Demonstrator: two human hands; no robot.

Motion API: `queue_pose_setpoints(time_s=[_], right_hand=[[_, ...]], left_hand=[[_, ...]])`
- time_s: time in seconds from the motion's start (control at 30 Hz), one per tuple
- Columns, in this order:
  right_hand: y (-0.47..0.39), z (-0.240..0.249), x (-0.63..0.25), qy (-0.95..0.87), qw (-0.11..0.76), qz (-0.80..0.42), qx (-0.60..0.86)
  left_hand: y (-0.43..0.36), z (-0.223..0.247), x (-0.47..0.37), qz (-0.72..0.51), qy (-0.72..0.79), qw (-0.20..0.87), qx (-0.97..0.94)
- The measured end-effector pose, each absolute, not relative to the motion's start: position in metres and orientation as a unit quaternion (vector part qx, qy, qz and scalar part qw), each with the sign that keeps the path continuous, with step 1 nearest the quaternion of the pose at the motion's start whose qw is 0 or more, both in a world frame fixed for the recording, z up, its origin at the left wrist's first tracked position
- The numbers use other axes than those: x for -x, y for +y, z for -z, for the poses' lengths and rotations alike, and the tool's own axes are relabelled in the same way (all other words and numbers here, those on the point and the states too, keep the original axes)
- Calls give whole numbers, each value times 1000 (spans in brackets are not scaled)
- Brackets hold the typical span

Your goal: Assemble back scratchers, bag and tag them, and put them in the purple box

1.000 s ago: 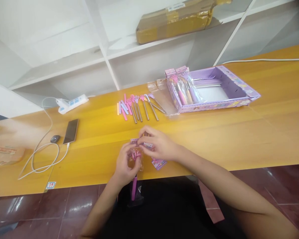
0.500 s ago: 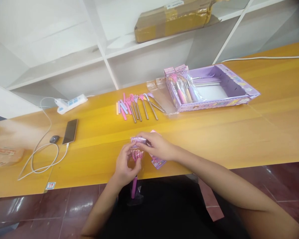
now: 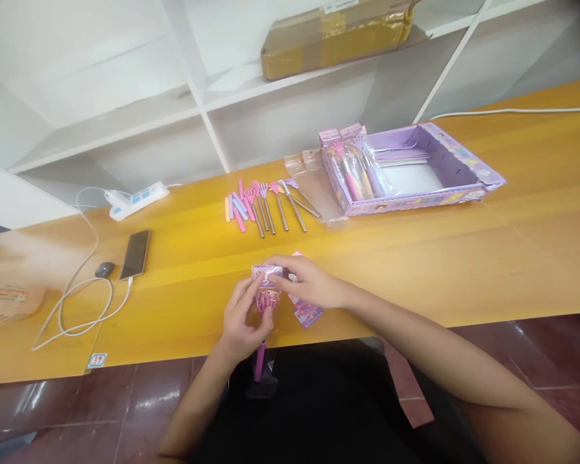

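My left hand (image 3: 244,321) is closed on a bagged back scratcher (image 3: 260,362), its pink claw head up between my fingers and its magenta handle hanging past the table edge. At the top of the clear bag is a purple printed header card (image 3: 265,274). My right hand (image 3: 307,280) pinches that card from the right, thumb on its face. Under the right hand lie more pink and purple printed cards (image 3: 308,314), partly covered. Beyond both hands, several unbagged back scratchers (image 3: 280,209) with metal rods lie beside loose coloured handle sleeves (image 3: 236,209).
A purple display box (image 3: 415,201) at the back right holds bagged scratchers (image 3: 352,171); clear bags (image 3: 314,183) lie left of it. To the left are a phone (image 3: 136,254), mouse (image 3: 105,270), white cable (image 3: 84,332) and power strip (image 3: 140,201). Shelves stand behind.
My right fingers have shifted slightly on the header card, so more of its printed face shows. The left hand keeps its hold on the bagged scratcher.
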State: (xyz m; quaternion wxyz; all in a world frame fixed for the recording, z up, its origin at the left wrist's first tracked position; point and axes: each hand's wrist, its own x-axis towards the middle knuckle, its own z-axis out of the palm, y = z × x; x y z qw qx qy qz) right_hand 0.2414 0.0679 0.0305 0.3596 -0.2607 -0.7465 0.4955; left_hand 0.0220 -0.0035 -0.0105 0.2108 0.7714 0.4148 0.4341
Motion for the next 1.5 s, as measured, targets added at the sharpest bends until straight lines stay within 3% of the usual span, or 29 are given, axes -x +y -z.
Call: queue_pose_setpoints(time_s=[0.43, 0.63, 0.8, 0.93, 1.23, 1.5], right_hand=[[70, -26, -243, -702, 364, -568, 226], [67, -20, -240, -608, 376, -661, 228], [64, -31, -242, -693, 224, -650, 216], [61, -34, -240, -733, 138, -631, 213], [58, -18, -223, -727, 148, -639, 204], [63, -17, -223, -713, 222, -629, 217]], left_hand=[[-3, 11, -22, -448, 420, 217, -759], [-4, 10, -23, -480, 438, 190, -736], [-1, 13, -21, -545, 482, 147, -670], [1, 16, -21, -576, 493, 190, -624], [2, 8, -30, -637, 451, 248, -573], [2, 6, -27, -612, 408, 292, -611]])
